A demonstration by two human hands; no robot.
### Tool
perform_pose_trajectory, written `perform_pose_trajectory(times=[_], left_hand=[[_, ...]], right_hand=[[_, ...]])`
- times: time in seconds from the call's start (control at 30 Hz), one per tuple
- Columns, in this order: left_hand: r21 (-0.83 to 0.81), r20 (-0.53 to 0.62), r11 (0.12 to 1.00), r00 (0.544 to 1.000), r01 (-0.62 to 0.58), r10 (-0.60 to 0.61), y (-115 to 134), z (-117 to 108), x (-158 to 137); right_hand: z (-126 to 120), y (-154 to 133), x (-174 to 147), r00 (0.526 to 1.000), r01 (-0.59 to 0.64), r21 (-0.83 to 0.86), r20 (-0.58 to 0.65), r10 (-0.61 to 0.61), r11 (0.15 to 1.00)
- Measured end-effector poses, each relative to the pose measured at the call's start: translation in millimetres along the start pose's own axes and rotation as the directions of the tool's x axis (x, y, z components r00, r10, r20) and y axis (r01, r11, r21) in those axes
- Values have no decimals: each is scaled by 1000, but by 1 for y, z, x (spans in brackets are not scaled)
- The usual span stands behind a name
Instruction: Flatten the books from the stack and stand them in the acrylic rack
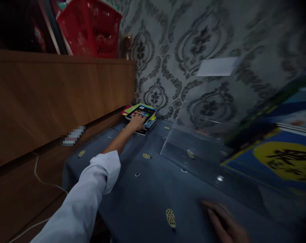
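At the far end of the cloth-covered table [140, 192], my left hand [137, 122] reaches out and rests on a stack of books [150, 125]. Its fingers lie spread over the dark cover of the top book [143, 110], which has colourful pictures. My right hand [226, 222] is low at the right, just above the cloth and somewhat blurred. Its visible fingers are stretched out, and nothing shows in them. Beyond it stands a clear plastic box [178, 162], with a blue and yellow package [282, 158] bearing dark characters at its right.
A wooden cabinet [67, 91] runs along the left, with a red basket [92, 30] on top. A white cable [39, 175] hangs below. Patterned wallpaper [155, 77] covers the back wall, and a white rectangle [217, 66] shows in front of it.
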State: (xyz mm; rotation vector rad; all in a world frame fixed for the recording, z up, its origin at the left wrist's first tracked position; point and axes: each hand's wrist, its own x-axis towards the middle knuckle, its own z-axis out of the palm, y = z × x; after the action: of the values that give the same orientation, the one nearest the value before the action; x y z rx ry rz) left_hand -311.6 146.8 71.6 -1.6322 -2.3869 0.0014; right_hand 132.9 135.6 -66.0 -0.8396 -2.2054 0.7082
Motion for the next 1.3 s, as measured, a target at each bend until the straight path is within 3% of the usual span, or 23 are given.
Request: perform_pose_trajectory(times=[0.37,0.57,0.7,0.87,0.97,1.03,1.1,1.17,1.3], left_hand=[[80,-104,995,992,-57,65,2,3,-13],[120,-97,990,992,-68,80,14,-5,-40],[133,-73,987,993,-87,98,32,-12,-80],[117,2,979,986,-164,165,53,-23,-165],[-120,186,936,919,-331,349,50,-34,-201],[-287,237,894,879,-344,414,45,-36,-206],[-305,229,916,914,-260,335,42,-28,-199],[-216,207,970,966,-107,153,42,-12,-186],[-157,177,986,984,54,-26,49,27,-168]], right_hand=[[5,0,0,1000,-6,10,-27,6,1000],[9,1,-1,999,-24,-5,-35,24,1000],[11,0,-2,1000,-13,-3,-28,13,1000],[10,-2,-4,1000,-22,-12,-8,22,1000],[6,-8,-4,1000,-17,-15,13,17,1000],[3,-15,-3,1000,-2,-15,15,2,1000],[1,-22,-3,1000,16,-8,19,-16,1000],[1,-27,-2,999,30,-6,15,-30,1000],[3,-23,-3,998,54,-25,-18,-55,998]])
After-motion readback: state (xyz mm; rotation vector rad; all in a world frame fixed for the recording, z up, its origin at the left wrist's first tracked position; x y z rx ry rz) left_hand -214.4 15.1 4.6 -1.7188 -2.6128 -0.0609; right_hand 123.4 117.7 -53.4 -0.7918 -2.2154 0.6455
